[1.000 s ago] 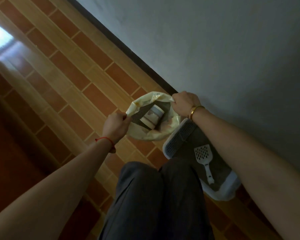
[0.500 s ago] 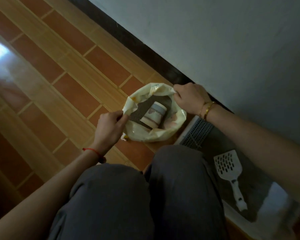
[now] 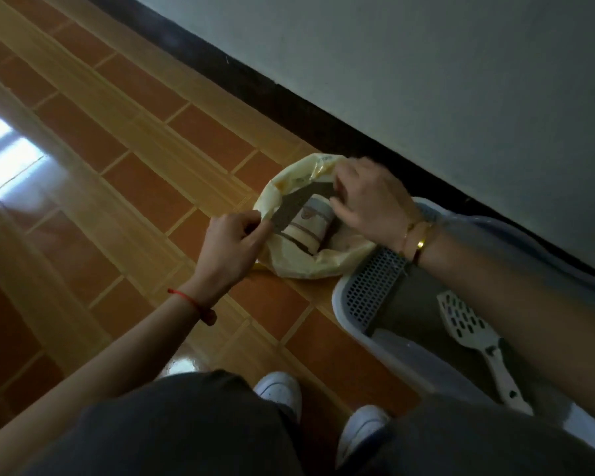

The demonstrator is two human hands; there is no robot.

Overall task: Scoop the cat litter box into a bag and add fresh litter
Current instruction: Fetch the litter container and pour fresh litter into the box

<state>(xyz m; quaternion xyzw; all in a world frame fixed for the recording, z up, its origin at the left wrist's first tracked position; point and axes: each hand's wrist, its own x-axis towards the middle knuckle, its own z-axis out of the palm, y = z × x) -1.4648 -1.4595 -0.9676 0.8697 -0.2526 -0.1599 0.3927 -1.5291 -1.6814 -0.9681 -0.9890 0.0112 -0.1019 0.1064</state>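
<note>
A pale yellow plastic bag [image 3: 299,264] sits open on the tiled floor by the wall, with a paper cup [image 3: 311,225] lying inside it. My left hand [image 3: 232,245] pinches the bag's left rim. My right hand [image 3: 368,201] holds the far right rim, its fingers over the opening. To the right stands the white litter box [image 3: 392,345] with a perforated step at its near end and grey litter inside. A white slotted scoop [image 3: 478,341] lies on the litter, partly hidden by my right forearm.
A grey wall with a dark baseboard [image 3: 289,87] runs diagonally behind the bag and box. Orange and tan floor tiles [image 3: 134,166] spread to the left. My knees and white shoes [image 3: 282,389] fill the bottom of the view.
The view has shifted left and closer. My right hand moved from the far rim down over the bag's mouth. My left hand still pinches the left rim.
</note>
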